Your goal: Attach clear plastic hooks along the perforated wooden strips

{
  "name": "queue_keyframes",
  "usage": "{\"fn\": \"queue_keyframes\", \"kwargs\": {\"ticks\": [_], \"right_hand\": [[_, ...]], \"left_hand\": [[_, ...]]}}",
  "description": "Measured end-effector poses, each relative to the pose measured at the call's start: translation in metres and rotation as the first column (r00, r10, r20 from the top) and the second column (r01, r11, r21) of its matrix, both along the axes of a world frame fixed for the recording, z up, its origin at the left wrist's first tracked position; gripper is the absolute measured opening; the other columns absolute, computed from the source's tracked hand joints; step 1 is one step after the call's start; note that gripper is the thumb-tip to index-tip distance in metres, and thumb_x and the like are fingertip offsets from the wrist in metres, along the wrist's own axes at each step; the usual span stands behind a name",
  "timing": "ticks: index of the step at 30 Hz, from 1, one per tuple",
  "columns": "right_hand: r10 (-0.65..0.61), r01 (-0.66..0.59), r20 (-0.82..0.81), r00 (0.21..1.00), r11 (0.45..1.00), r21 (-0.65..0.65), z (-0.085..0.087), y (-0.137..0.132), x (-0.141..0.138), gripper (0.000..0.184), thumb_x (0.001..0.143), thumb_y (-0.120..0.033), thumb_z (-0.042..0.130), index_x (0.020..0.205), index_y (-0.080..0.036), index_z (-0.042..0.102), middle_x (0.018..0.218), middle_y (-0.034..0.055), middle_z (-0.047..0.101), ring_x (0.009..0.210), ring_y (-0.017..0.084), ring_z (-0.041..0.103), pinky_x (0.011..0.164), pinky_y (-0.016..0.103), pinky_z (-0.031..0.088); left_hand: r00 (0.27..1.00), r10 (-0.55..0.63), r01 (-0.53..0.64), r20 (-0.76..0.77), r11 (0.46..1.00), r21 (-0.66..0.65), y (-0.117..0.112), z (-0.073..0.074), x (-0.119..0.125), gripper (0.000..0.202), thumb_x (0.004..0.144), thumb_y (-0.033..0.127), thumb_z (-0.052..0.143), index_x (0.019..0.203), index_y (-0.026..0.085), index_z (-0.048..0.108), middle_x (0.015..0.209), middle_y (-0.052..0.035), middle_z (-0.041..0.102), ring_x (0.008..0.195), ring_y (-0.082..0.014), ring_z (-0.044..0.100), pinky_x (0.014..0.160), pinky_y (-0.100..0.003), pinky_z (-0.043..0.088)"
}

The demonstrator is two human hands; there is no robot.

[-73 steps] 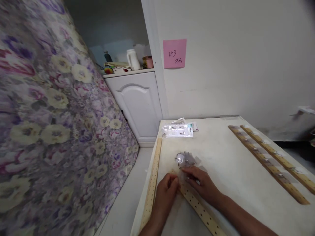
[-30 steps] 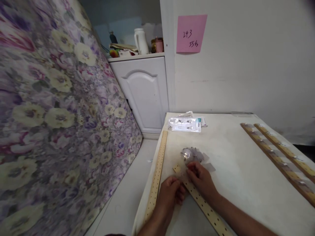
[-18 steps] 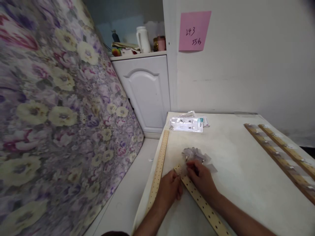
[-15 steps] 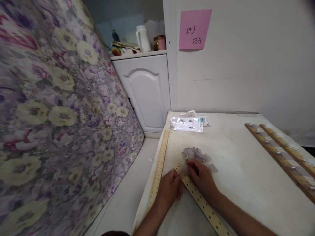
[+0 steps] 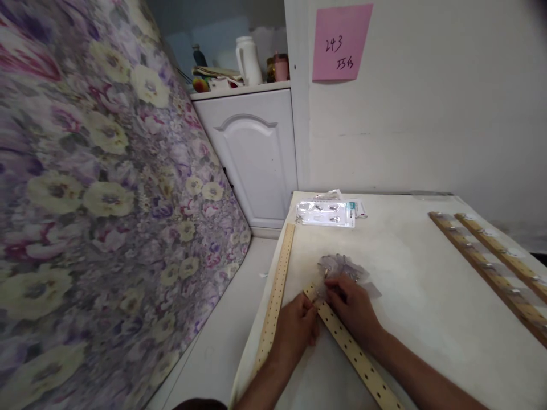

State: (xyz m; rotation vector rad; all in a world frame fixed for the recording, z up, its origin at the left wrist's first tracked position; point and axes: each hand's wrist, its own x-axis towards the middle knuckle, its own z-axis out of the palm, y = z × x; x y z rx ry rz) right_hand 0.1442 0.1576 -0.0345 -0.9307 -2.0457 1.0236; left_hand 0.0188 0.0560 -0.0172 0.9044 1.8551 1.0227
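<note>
A perforated wooden strip (image 5: 356,359) lies diagonally on the white table (image 5: 405,273). My left hand (image 5: 294,330) rests curled against the strip's upper end, fingers pressed together on its left side. My right hand (image 5: 352,310) lies over the same end from the right, its fingertips at a small clear piece I cannot make out. Just beyond the fingers sits a small pile of clear adhesive hooks (image 5: 344,267).
A second perforated strip (image 5: 277,290) runs along the table's left edge. Two strips with hooks on them (image 5: 491,262) lie at the right. A clear blister pack (image 5: 327,213) sits at the table's far edge. A floral mattress (image 5: 94,188) leans at left; a white cabinet (image 5: 256,154) stands behind.
The camera has turned slightly, so the scene sits a little further right and lower. Both hands stay at the strip's upper end; my left hand has closed in against it.
</note>
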Motion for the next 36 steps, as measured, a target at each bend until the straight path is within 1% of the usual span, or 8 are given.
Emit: {"fn": "queue_keyframes", "kwargs": {"ticks": [2, 5, 8, 10, 13, 20, 28, 36], "right_hand": [[-0.005, 0.005, -0.001, 1.0, 1.0, 0.0, 0.0008, -0.0006, 0.0004, 0.019, 0.078, -0.017, 0.05, 0.09, -0.02, 0.064, 0.083, 0.0042, 0.066, 0.075, 0.02, 0.061, 0.068, 0.033, 0.049], [-0.006, 0.006, -0.003, 1.0, 1.0, -0.004, 0.0013, -0.0008, 0.0007, 0.019, 0.078, -0.017, 0.051, 0.09, -0.02, 0.065, 0.083, 0.0044, 0.066, 0.074, 0.02, 0.061, 0.068, 0.033, 0.048], [0.0, 0.0, 0.001, 1.0, 1.0, -0.007, 0.0014, -0.0004, 0.0, 0.018, 0.077, -0.016, 0.051, 0.088, -0.02, 0.065, 0.082, 0.0035, 0.065, 0.075, 0.019, 0.06, 0.068, 0.032, 0.048], [0.004, -0.004, 0.007, 1.0, 1.0, 0.008, 0.0013, 0.0001, -0.0006, 0.017, 0.077, -0.016, 0.051, 0.087, -0.02, 0.065, 0.081, 0.0032, 0.065, 0.075, 0.02, 0.06, 0.069, 0.032, 0.047], [0.005, -0.005, 0.007, 1.0, 1.0, 0.021, 0.0005, 0.0007, -0.0012, 0.017, 0.077, -0.016, 0.051, 0.088, -0.019, 0.065, 0.082, 0.0036, 0.065, 0.076, 0.02, 0.06, 0.07, 0.032, 0.047], [0.005, -0.005, -0.001, 1.0, 1.0, 0.026, 0.0011, 0.0003, -0.0018, 0.016, 0.079, -0.017, 0.05, 0.086, -0.02, 0.065, 0.081, 0.0034, 0.065, 0.077, 0.02, 0.06, 0.07, 0.033, 0.047], [0.0, -0.001, 0.007, 1.0, 0.999, 0.037, 0.0005, 0.0006, -0.0012, 0.017, 0.078, -0.016, 0.05, 0.087, -0.02, 0.064, 0.081, 0.0032, 0.065, 0.076, 0.02, 0.06, 0.069, 0.032, 0.047], [0.009, -0.009, 0.007, 1.0, 0.997, 0.076, 0.0011, -0.0001, -0.0019, 0.015, 0.079, -0.016, 0.05, 0.084, -0.02, 0.063, 0.08, 0.004, 0.064, 0.076, 0.02, 0.059, 0.068, 0.032, 0.047]], "left_hand": [[0.999, 0.008, -0.007, -0.05, 1.0, 0.008, -0.001, 0.0023, 0.0001, 0.017, 0.082, 0.03, 0.046, 0.067, 0.023, 0.043, 0.045, 0.0077, 0.053, 0.035, -0.0098, 0.046, 0.038, -0.019, 0.031], [0.98, 0.02, -0.013, -0.196, 0.999, 0.038, -0.0024, 0.0066, -0.0005, 0.017, 0.082, 0.029, 0.048, 0.067, 0.022, 0.045, 0.05, 0.0071, 0.053, 0.042, -0.0099, 0.048, 0.043, -0.019, 0.032], [0.947, 0.037, -0.015, -0.32, 0.997, 0.073, -0.0024, 0.0093, -0.0013, 0.011, 0.08, 0.025, 0.051, 0.07, 0.022, 0.048, 0.057, 0.0057, 0.055, 0.054, -0.0111, 0.054, 0.052, -0.02, 0.034], [0.934, 0.055, -0.024, -0.352, 0.996, 0.091, -0.0017, 0.0095, -0.0012, 0.006, 0.079, 0.022, 0.052, 0.073, 0.022, 0.049, 0.061, 0.0051, 0.056, 0.059, -0.0117, 0.055, 0.055, -0.021, 0.036], [0.941, 0.078, -0.048, -0.33, 0.994, 0.097, -0.0009, 0.0086, 0.0001, 0.004, 0.079, 0.021, 0.051, 0.076, 0.022, 0.049, 0.062, 0.0053, 0.056, 0.058, -0.0114, 0.054, 0.054, -0.02, 0.036], [0.979, 0.088, -0.068, -0.186, 0.991, 0.115, -0.001, 0.0065, 0.0017, 0.002, 0.08, 0.023, 0.049, 0.082, 0.023, 0.049, 0.064, 0.0056, 0.055, 0.049, -0.0102, 0.053, 0.048, -0.019, 0.038], [0.971, 0.083, -0.053, -0.226, 0.989, 0.135, -0.0003, 0.0035, -0.0012, 0.006, 0.081, 0.023, 0.048, 0.085, 0.023, 0.052, 0.065, 0.0048, 0.056, 0.053, -0.0111, 0.055, 0.052, -0.02, 0.04], [0.961, 0.076, -0.031, -0.266, 0.985, 0.168, -0.0009, 0.0049, -0.0011, 0.008, 0.081, 0.021, 0.047, 0.085, 0.023, 0.053, 0.065, 0.0048, 0.057, 0.056, -0.0115, 0.056, 0.056, -0.021, 0.039]]}}
